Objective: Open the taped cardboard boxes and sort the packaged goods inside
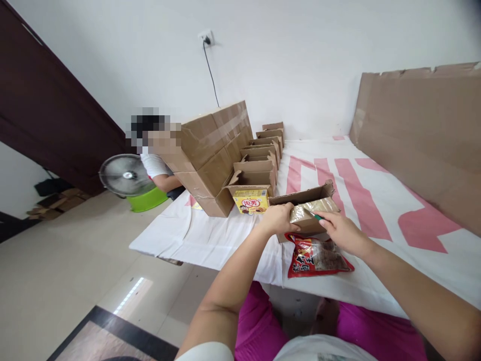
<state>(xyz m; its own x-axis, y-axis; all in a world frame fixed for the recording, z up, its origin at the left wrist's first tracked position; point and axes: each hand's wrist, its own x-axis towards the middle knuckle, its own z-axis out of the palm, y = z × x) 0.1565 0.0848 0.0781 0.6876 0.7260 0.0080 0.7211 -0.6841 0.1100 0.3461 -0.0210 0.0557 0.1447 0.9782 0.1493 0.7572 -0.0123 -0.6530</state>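
My left hand (277, 218) grips the near side of a small open cardboard box (300, 196) on the white and pink cloth. My right hand (340, 229) is closed on a thin green-tipped tool (314, 216) whose tip rests on the taped flap (314, 208) of that box. A red snack packet (317, 256) lies flat on the cloth just in front of the box, under my right wrist. A yellow carton (251, 201) stands to the left of the box.
A row of several open small boxes (259, 160) runs back toward the wall. Large taped cartons (214, 150) are stacked at the left. A big cardboard sheet (421, 140) leans at the right. Another person's arm (165, 181), a fan (124, 174) and a green basin (148, 199) lie beyond the table's left edge.
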